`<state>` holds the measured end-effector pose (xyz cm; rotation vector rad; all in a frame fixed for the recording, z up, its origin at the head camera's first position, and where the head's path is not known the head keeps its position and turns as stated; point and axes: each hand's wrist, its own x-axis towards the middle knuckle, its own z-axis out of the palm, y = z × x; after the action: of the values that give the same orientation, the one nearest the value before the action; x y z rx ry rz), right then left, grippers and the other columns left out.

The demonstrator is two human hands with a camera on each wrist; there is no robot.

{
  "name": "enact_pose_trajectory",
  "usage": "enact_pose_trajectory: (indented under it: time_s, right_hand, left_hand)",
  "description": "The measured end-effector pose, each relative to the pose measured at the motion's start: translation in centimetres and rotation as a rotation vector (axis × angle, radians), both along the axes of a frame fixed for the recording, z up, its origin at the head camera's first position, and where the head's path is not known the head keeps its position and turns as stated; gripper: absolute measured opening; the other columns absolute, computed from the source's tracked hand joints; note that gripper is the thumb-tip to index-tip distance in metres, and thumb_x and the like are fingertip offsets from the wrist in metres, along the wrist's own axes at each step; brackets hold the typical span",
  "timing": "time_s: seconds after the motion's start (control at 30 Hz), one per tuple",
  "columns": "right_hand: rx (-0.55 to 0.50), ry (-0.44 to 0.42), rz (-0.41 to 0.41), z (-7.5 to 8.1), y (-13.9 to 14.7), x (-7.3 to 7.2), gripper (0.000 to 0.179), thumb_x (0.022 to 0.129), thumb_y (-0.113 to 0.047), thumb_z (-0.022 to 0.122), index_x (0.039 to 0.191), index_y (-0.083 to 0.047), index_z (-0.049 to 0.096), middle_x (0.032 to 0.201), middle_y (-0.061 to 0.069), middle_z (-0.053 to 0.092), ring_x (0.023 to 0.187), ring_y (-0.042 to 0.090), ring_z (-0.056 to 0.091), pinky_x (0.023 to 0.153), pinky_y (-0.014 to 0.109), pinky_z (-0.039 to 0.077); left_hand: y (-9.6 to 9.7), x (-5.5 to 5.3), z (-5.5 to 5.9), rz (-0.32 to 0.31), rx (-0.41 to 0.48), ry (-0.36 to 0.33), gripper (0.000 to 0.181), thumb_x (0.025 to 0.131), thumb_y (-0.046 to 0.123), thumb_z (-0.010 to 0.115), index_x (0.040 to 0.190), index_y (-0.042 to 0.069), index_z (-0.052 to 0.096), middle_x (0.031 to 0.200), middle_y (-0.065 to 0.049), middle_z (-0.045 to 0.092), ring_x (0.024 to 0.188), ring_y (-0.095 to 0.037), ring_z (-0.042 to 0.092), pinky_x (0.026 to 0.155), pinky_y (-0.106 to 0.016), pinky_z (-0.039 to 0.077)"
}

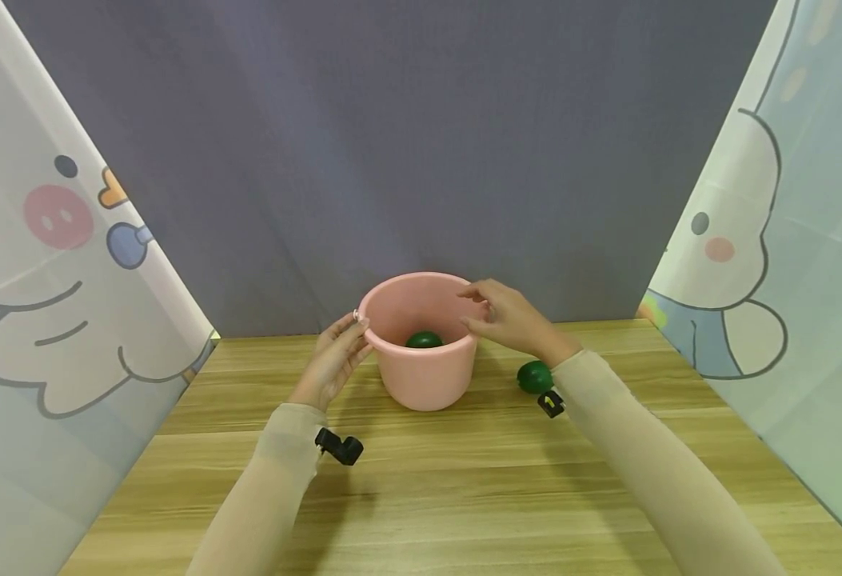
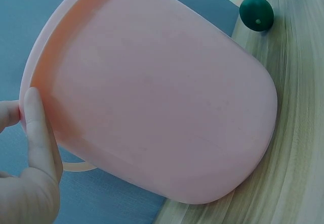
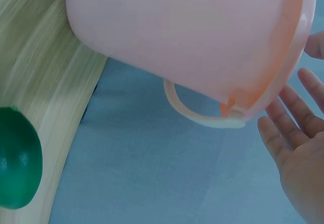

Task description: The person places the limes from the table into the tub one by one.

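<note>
A pink bucket point(image 1: 426, 376) stands upright on the wooden table, with a smooth green fruit point(image 1: 424, 340) lying inside it. At the bucket's left rim, my left hand point(image 1: 334, 360) pinches the edge between thumb and fingers; the left wrist view shows fingers point(image 2: 38, 128) flat along the outer wall under the lip. My right hand point(image 1: 510, 320) is at the right rim, fingers spread and loosely bent, fingertips over the bucket's mouth. In the right wrist view its fingers point(image 3: 296, 118) lie right by the rim, close to where the handle point(image 3: 190, 113) joins.
Another green fruit point(image 1: 534, 377) lies on the table point(image 1: 421, 488) to the right of the bucket, beside my right wrist. A grey cloth point(image 1: 421, 144) hangs behind the table. Curtains with cartoon figures point(image 1: 53, 240) flank both sides.
</note>
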<state>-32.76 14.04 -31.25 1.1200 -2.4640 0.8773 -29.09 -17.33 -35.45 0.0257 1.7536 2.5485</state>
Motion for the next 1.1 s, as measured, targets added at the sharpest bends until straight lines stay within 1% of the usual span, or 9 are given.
enact_pose_trajectory:
  time_s: [0.07, 0.17, 0.23, 0.27, 0.37, 0.47, 0.63, 0.83, 1.1]
  right_hand:
    - [0.006, 0.005, -0.002, 0.0, 0.3, 0.1, 0.041, 0.094, -0.015, 0.072, 0.13, -0.001, 0.059, 0.126, 0.014, 0.06, 0.108, 0.033, 0.06, 0.089, 0.046, 0.057]
    - [0.02, 0.018, -0.014, 0.1, 0.9, 0.2, 0.04, 0.095, -0.015, 0.071, 0.13, -0.002, 0.059, 0.125, 0.013, 0.06, 0.103, 0.029, 0.059, 0.087, 0.043, 0.056]
    - [0.026, 0.026, -0.02, 0.1, 1.3, 0.3, 0.04, 0.095, -0.015, 0.071, 0.131, -0.002, 0.059, 0.125, 0.014, 0.06, 0.105, 0.029, 0.059, 0.089, 0.043, 0.055]
    - [0.028, 0.026, -0.024, 0.1, 1.6, 0.3, 0.04, 0.095, -0.015, 0.071, 0.131, -0.001, 0.059, 0.125, 0.014, 0.06, 0.108, 0.029, 0.059, 0.093, 0.044, 0.055]
    - [0.034, 0.014, -0.039, 0.0, 2.4, 0.5, 0.042, 0.095, -0.018, 0.072, 0.131, 0.0, 0.059, 0.127, 0.015, 0.06, 0.117, 0.032, 0.057, 0.1, 0.049, 0.052]
    - [0.045, -0.005, -0.055, -0.2, 3.0, 0.5, 0.044, 0.096, -0.021, 0.072, 0.132, 0.0, 0.058, 0.128, 0.015, 0.059, 0.12, 0.033, 0.056, 0.102, 0.051, 0.05]
    - [0.049, -0.021, -0.083, -0.6, 3.8, 0.5, 0.045, 0.095, -0.021, 0.073, 0.132, -0.002, 0.059, 0.129, 0.016, 0.06, 0.12, 0.033, 0.055, 0.102, 0.053, 0.05]
    - [0.059, -0.036, -0.105, -0.9, 5.0, 0.4, 0.044, 0.095, -0.016, 0.073, 0.133, -0.001, 0.058, 0.129, 0.018, 0.059, 0.119, 0.034, 0.055, 0.101, 0.053, 0.05]
    - [0.084, 0.008, -0.106, -1.7, 6.5, 0.3, 0.041, 0.094, -0.013, 0.072, 0.13, 0.002, 0.058, 0.125, 0.019, 0.06, 0.114, 0.037, 0.057, 0.096, 0.054, 0.053]
  left_hand:
    - [-0.1, 0.0, 0.0, -0.001, 0.003, 0.001, 0.077, 0.101, 0.018, 0.063, 0.16, 0.005, 0.015, 0.15, -0.021, 0.035, 0.097, -0.011, 0.06, 0.092, -0.018, 0.055]
    - [-0.1, 0.0, -0.1, -0.007, 0.003, 0.004, 0.077, 0.102, 0.018, 0.063, 0.16, 0.006, 0.014, 0.15, -0.021, 0.035, 0.096, -0.01, 0.06, 0.091, -0.018, 0.055]
    - [-0.1, 0.0, -0.1, -0.005, 0.008, 0.003, 0.077, 0.101, 0.017, 0.064, 0.16, 0.006, 0.015, 0.149, -0.021, 0.036, 0.097, -0.011, 0.06, 0.091, -0.018, 0.055]
    - [-0.1, 0.0, -0.1, -0.004, 0.005, 0.002, 0.077, 0.101, 0.018, 0.064, 0.16, 0.006, 0.015, 0.148, -0.021, 0.037, 0.097, -0.011, 0.06, 0.091, -0.018, 0.055]
    - [-0.1, 0.0, -0.1, -0.003, -0.009, -0.002, 0.078, 0.101, 0.019, 0.064, 0.16, 0.007, 0.015, 0.147, -0.02, 0.038, 0.097, -0.011, 0.06, 0.091, -0.018, 0.055]
    - [-0.2, -0.1, -0.1, 0.002, -0.01, -0.012, 0.077, 0.101, 0.02, 0.064, 0.16, 0.007, 0.017, 0.146, -0.019, 0.04, 0.097, -0.011, 0.06, 0.091, -0.018, 0.055]
    - [-0.2, -0.2, -0.1, 0.003, 0.0, 0.002, 0.076, 0.101, 0.017, 0.063, 0.159, 0.004, 0.016, 0.147, -0.02, 0.038, 0.102, -0.013, 0.06, 0.094, -0.019, 0.054]
    - [-0.2, -0.2, -0.1, 0.003, -0.005, 0.006, 0.077, 0.101, 0.017, 0.063, 0.159, 0.003, 0.015, 0.146, -0.021, 0.039, 0.098, -0.011, 0.061, 0.093, -0.019, 0.054]
    - [-0.2, -0.2, -0.1, -0.004, 0.002, 0.006, 0.079, 0.101, 0.018, 0.064, 0.16, 0.005, 0.013, 0.149, -0.022, 0.036, 0.101, -0.012, 0.061, 0.095, -0.019, 0.053]
